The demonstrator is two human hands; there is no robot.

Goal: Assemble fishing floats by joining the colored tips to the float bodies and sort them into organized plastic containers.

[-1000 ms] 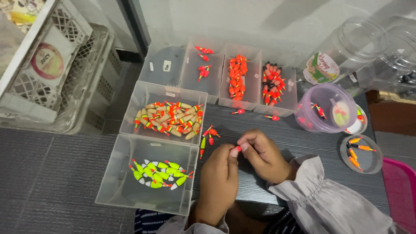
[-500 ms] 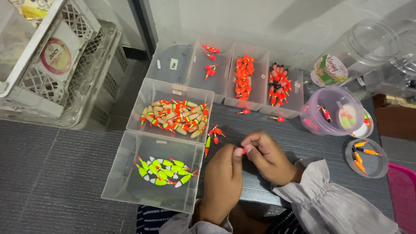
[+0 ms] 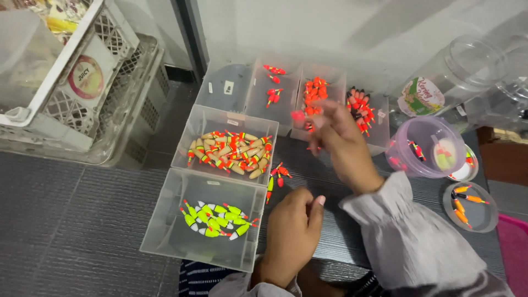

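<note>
My right hand (image 3: 342,144) reaches out over the back row of clear compartments (image 3: 231,91) and pinches a small red float (image 3: 297,115) at its fingertips; the hand is blurred. It hovers by the compartment of orange-red floats (image 3: 313,91). My left hand (image 3: 291,234) rests on the dark table (image 3: 330,236) with fingers curled and nothing visible in them. It lies beside a clear box of neon yellow-green floats (image 3: 215,220). A few loose red floats (image 3: 278,175) lie between the hands.
A clear box of tan and orange floats (image 3: 231,149) sits behind the neon box. Black-and-red floats (image 3: 360,107) fill the rightmost compartment. At right are a purple tub (image 3: 426,146), a round lid with orange floats (image 3: 470,204) and clear jars (image 3: 459,69). White crates (image 3: 66,82) stand left.
My two hands were together over the table holding a small float. My right hand has since lifted away toward the back compartments with the float, while my left hand stayed low.
</note>
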